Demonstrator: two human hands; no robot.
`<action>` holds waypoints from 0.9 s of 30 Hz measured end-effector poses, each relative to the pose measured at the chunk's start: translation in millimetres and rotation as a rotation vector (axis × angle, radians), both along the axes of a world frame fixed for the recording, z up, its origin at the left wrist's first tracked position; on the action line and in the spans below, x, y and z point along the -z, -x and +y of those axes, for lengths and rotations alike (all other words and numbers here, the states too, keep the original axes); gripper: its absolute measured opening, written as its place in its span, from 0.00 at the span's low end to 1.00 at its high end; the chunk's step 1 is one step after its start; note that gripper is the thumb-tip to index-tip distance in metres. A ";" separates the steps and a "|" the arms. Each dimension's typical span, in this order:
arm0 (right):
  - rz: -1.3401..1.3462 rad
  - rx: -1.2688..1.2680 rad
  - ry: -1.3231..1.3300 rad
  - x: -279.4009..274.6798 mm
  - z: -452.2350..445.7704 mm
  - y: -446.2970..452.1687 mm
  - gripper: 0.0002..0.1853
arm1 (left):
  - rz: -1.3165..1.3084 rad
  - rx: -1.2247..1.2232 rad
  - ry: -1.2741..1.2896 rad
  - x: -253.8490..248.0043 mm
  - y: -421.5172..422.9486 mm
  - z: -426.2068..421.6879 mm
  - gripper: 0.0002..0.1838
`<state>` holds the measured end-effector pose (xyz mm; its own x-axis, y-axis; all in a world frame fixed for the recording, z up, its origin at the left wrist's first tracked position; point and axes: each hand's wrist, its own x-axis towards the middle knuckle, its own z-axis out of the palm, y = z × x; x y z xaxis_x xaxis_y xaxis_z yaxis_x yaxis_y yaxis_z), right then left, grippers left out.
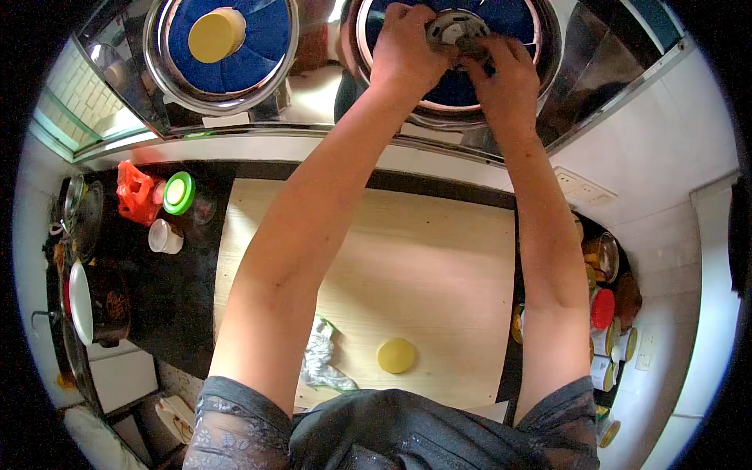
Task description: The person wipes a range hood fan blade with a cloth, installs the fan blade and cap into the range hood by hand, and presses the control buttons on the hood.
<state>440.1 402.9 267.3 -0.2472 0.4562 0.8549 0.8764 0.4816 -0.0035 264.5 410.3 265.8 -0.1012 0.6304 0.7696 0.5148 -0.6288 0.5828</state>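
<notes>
Both my arms reach up to the right round opening of a shiny metal range hood, which has a blue lining. At its centre is a grey round hub (pixel 456 33) with slots around its face. My left hand (pixel 409 53) is closed on the hub's left side, thumb under its lower edge. On the hub's lower right, the fingers of my right hand (pixel 504 78) are bent around the edge, their tips partly hidden and slightly blurred. In the left opening (pixel 258 47), a yellow cap (pixel 216 36) covers the centre.
A wooden board (pixel 423 266) lies below, with a yellow disc (pixel 395 356) and a crumpled cloth (pixel 319 356) on it. At left are a red bag (pixel 138 193), a green-lidded container (pixel 178 193) and a dark pot (pixel 110 304). Several jars, one red-lidded (pixel 602 309), stand at right.
</notes>
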 end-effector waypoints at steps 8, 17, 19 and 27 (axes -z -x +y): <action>-0.003 0.039 0.004 8.0 -1.9 2.3 0.19 | 0.020 -0.003 0.101 -7.5 -3.1 1.5 0.26; 0.090 0.015 0.155 6.5 -3.4 -5.3 0.31 | 0.107 -0.099 -0.028 11.8 -10.9 -2.6 0.29; 0.141 -0.013 0.150 4.2 -6.1 0.1 0.34 | 0.325 -0.282 -0.014 11.5 -10.7 -13.7 0.30; 0.091 0.029 0.123 2.9 2.3 5.4 0.38 | 0.382 -0.296 -0.064 22.1 -15.7 -6.1 0.33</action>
<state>434.7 405.2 264.4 -0.1561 0.5649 0.8103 0.8834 0.4468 -0.1413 280.2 404.2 243.7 0.0282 0.5673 0.8230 0.8463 -0.4517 0.2824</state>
